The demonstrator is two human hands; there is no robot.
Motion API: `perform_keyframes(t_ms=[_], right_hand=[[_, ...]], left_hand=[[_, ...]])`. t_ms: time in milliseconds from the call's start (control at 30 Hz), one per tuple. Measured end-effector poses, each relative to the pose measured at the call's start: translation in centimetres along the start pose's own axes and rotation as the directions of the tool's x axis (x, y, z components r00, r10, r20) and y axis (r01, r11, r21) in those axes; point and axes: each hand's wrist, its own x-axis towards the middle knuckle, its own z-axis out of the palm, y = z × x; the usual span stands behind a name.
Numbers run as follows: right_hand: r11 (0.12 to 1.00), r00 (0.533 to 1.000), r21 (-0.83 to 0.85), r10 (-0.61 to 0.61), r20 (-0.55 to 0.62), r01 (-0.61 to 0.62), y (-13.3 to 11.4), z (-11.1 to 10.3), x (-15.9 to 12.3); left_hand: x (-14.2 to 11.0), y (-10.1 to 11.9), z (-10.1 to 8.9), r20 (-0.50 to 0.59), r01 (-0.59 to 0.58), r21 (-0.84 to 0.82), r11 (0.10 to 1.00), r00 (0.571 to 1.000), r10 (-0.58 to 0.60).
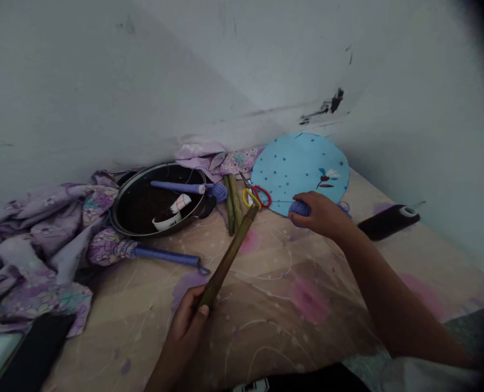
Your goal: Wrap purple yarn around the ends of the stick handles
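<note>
The corner of a pale wall rises behind a desk with a pink floral print. A crumpled lilac floral cloth is heaped at the desk's left edge, and a black round pan is set near the far edge. A long purple-wrapped stick and a white cup lie in the pan, while a second purple-wrapped stick lies on the desk in front of it. A blue paper disc with a flower print is placed toward the far right corner, and a black thread spool lies near the right edge. Two green bamboo sticks and scissors with yellow and red handles are laid between the pan and the disc.

A third bamboo stick is gripped low down by the left hand, near the desk's near edge, and is angled up toward the scissors. A ball of blue yarn is closed inside the right hand, against the disc's lower edge. A firm hold low on the stick and a closed hold on the yarn appear well suited to keeping both steady.
</note>
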Motion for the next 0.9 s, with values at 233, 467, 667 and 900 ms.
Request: perform_keyframes(t_ms=[233,467,667,900], right_hand=[[0.917,0.996,0.396,0.073,-0.056,-0.045,-1.5,-4.7,-3.2],[0.213,0.997,0.975,0.038,0.060,-0.067,-2.6,-5.8,-4.6],[-0.112,0.996,0.990,-0.044,0.082,-0.087,-6.3,-4.3,-6.4],[-0.006,0.981,0.985,-0.091,0.172,-0.174,-11.2,2.1,-10.2]], left_hand=[[0.7,-1.5,-2.3,0.229,-0.224,0.568,0.792,0.967,0.109],[2.1,-1.1,-3.8,0.406,-0.431,0.647,0.629,0.893,0.195],[3.9,-0.5,-3.6,0.414,-0.483,0.639,0.599,0.872,0.261],[2.0,0.6,0.0,0.045,-0.234,0.643,0.729,0.962,0.269]])
